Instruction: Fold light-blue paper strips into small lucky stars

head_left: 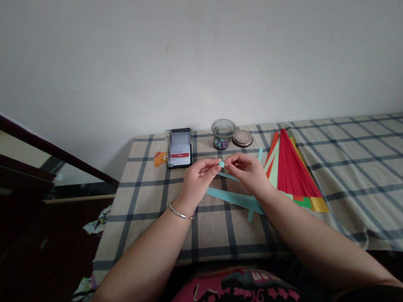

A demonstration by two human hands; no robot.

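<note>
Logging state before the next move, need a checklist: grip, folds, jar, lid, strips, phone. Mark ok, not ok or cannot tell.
1. Blue paper piece pinched between the fingers of left hand and right hand: ok.
2. Folds on the piece crisp: cannot tell, too small.
3. Clear jar upright and open, small pieces inside: ok.
4. Lid off, lying beside the jar: ok.
5. Blue strips gathered neatly: not ok, spread out and crossing.
6. Phone screen fully readable: not ok, part is pixelated.
</note>
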